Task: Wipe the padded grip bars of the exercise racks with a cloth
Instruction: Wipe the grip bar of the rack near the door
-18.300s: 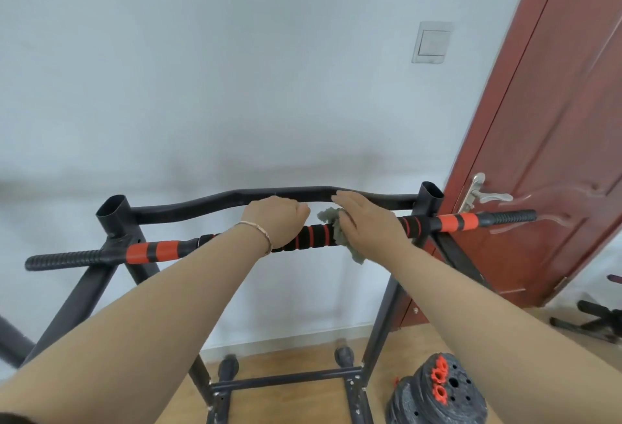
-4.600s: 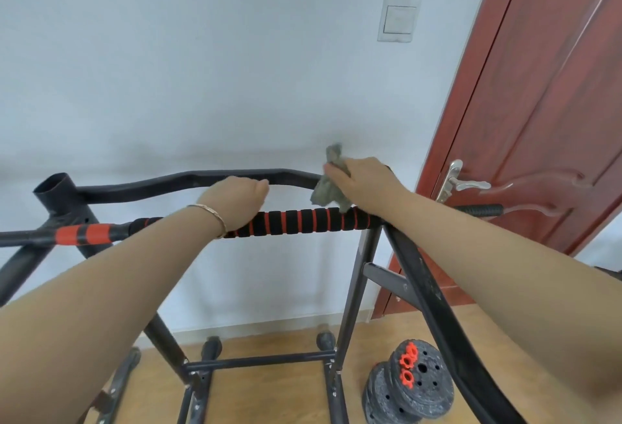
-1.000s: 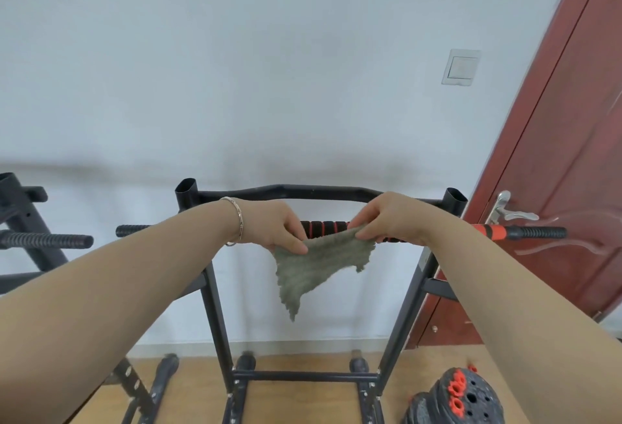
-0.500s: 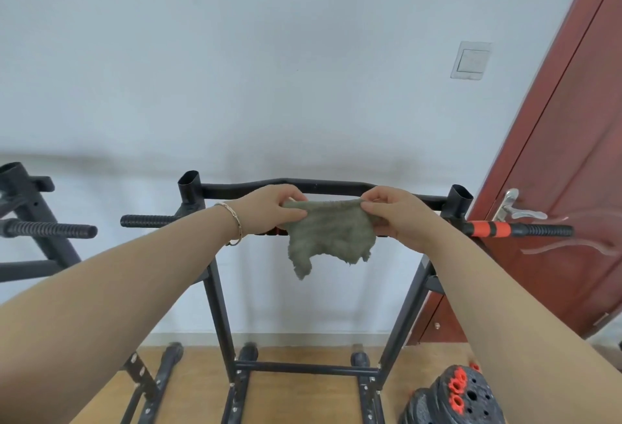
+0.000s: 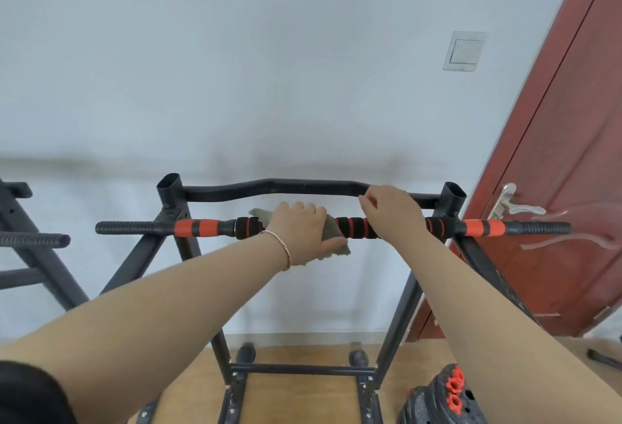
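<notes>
1. At the centre of the frame, the left hand [image 5: 299,231] closes its grip on a grey-green cloth [image 5: 336,237], which is draped over the black foam padded bar with red rings [image 5: 356,226] of a black steel rack [image 5: 269,184].
2. Just right of it, the right hand [image 5: 392,218] lies over the same bar; I cannot tell whether its grip closes.
3. Behind are a white wall [image 5: 269,70], a white light switch [image 5: 464,51] at upper right and a red-brown door [image 5: 555,188] at the right edge.
4. Below is a wooden floor [image 5: 296,400], with black weight plates [image 5: 427,407] at lower right.
</notes>
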